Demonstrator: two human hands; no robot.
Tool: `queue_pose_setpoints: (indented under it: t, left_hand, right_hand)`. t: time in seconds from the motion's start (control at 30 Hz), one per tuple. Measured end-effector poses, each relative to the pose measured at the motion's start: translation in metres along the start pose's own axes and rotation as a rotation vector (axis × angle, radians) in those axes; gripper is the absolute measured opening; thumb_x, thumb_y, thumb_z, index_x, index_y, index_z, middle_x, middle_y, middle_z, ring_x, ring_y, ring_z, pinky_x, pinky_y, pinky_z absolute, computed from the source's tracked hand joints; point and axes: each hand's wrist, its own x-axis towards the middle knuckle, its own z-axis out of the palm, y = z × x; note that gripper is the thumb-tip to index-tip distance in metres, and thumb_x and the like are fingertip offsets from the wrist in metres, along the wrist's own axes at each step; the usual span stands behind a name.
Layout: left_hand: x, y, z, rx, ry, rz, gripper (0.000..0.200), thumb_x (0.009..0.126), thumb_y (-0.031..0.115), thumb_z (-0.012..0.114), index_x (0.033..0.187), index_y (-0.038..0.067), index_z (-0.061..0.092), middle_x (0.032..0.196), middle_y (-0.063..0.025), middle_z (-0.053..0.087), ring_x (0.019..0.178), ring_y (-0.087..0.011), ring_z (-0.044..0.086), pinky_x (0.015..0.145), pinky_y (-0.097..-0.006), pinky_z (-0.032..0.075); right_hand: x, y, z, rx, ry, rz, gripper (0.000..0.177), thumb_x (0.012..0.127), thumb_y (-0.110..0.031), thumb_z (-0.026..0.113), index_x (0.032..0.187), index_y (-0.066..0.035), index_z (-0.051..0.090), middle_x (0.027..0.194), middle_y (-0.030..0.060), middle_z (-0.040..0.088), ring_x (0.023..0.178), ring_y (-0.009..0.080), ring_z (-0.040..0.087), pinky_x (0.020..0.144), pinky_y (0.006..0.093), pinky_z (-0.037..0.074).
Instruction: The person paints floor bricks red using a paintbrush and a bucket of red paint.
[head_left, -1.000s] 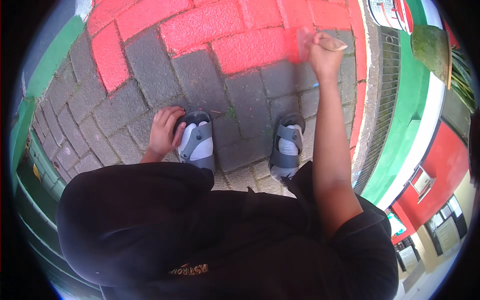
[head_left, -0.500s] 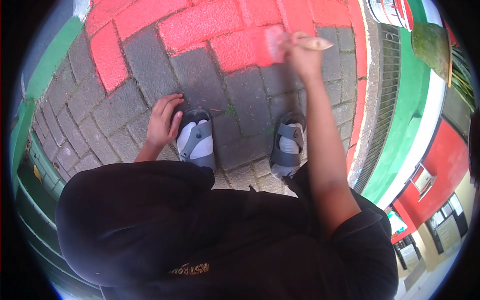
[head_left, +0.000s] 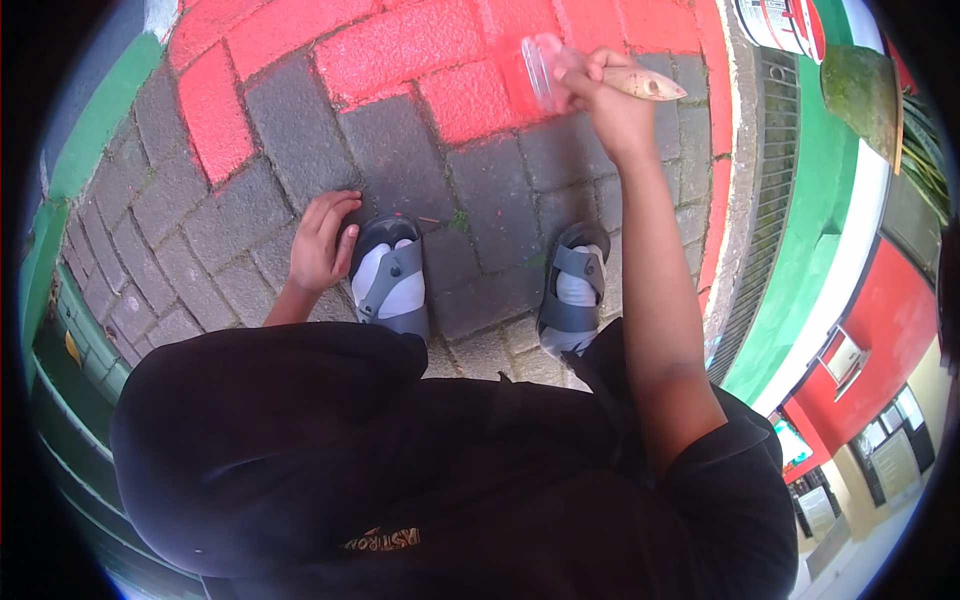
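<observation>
My right hand (head_left: 612,105) is closed around a paintbrush (head_left: 650,84) with a pale wooden handle. Its bristles, smeared with red paint and blurred by motion, lie over the edge of the red-painted paving (head_left: 470,100). Below that edge run bare grey paving bricks (head_left: 500,190). My left hand (head_left: 322,245) hangs low over the bricks, fingers stretched and thumb apart, holding nothing. Right beside it is my left foot in a grey sandal (head_left: 390,275); the other sandal (head_left: 574,290) stands under my right forearm.
A white paint bucket (head_left: 775,28) with red on it stands at the upper right, near a mossy plant pot (head_left: 862,100). A metal drain grate (head_left: 768,190) runs along the right side. Green kerbing (head_left: 110,120) borders the left.
My right hand and the paintbrush have shifted slightly up, and the bristles tilt differently. Fresh red covers a bit more around the brush. My left hand stays nearly in place.
</observation>
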Motion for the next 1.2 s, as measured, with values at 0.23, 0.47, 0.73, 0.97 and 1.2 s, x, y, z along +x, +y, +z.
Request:
queue_pose_setpoints:
  t: [0.23, 0.47, 0.73, 0.97, 1.2]
  left_hand:
    - [0.000, 0.000, 0.000, -0.015, 0.011, -0.002, 0.026, 0.096, 0.013, 0.063, 0.117, -0.002, 0.063, 0.125, -0.0194, 0.067, 0.116, -0.0411, 0.062, 0.103, -0.0476, 0.049]
    - [0.003, 0.001, -0.002, 0.013, 0.003, 0.020, 0.026, 0.097, 0.014, 0.063, 0.117, -0.002, 0.063, 0.123, -0.0195, 0.067, 0.115, -0.0413, 0.062, 0.103, -0.0477, 0.049]
    - [0.001, 0.000, 0.000, 0.004, 0.003, 0.011, 0.026, 0.096, 0.012, 0.063, 0.117, -0.002, 0.063, 0.123, -0.0187, 0.067, 0.116, -0.0409, 0.062, 0.104, -0.0473, 0.049]
    - [-0.001, 0.001, 0.001, -0.004, 0.000, 0.008, 0.026, 0.096, 0.012, 0.063, 0.117, -0.002, 0.063, 0.124, -0.0183, 0.067, 0.116, -0.0410, 0.062, 0.103, -0.0476, 0.049]
    - [0.001, 0.001, 0.000, 0.002, -0.002, 0.014, 0.025, 0.096, 0.012, 0.063, 0.117, -0.002, 0.063, 0.124, -0.0187, 0.067, 0.116, -0.0416, 0.062, 0.104, -0.0482, 0.049]
  right_hand:
    - [0.002, 0.043, -0.045, -0.062, 0.401, 0.033, 0.034, 0.082, 0.007, 0.072, 0.080, -0.015, 0.047, 0.082, 0.0017, 0.063, 0.076, 0.0168, 0.068, 0.059, 0.0384, 0.060]
    - [0.012, 0.046, -0.050, -0.068, 0.319, -0.036, 0.034, 0.083, 0.006, 0.072, 0.078, -0.014, 0.046, 0.083, 0.0012, 0.062, 0.073, 0.0163, 0.066, 0.062, 0.0386, 0.062]
    - [0.006, 0.020, -0.047, 0.044, 0.356, -0.065, 0.029, 0.079, -0.001, 0.077, 0.073, -0.012, 0.051, 0.069, -0.0022, 0.057, 0.061, 0.0098, 0.058, 0.054, 0.0285, 0.048]
    - [0.008, 0.028, -0.063, -0.421, 0.415, -0.215, 0.025, 0.081, -0.004, 0.076, 0.069, -0.011, 0.055, 0.066, -0.0019, 0.057, 0.062, 0.0099, 0.059, 0.060, 0.0291, 0.050]
    - [-0.041, 0.020, 0.039, -0.651, -0.064, -0.347, 0.026, 0.084, -0.008, 0.078, 0.069, -0.008, 0.057, 0.072, 0.0033, 0.068, 0.071, 0.0095, 0.069, 0.066, 0.0297, 0.054]
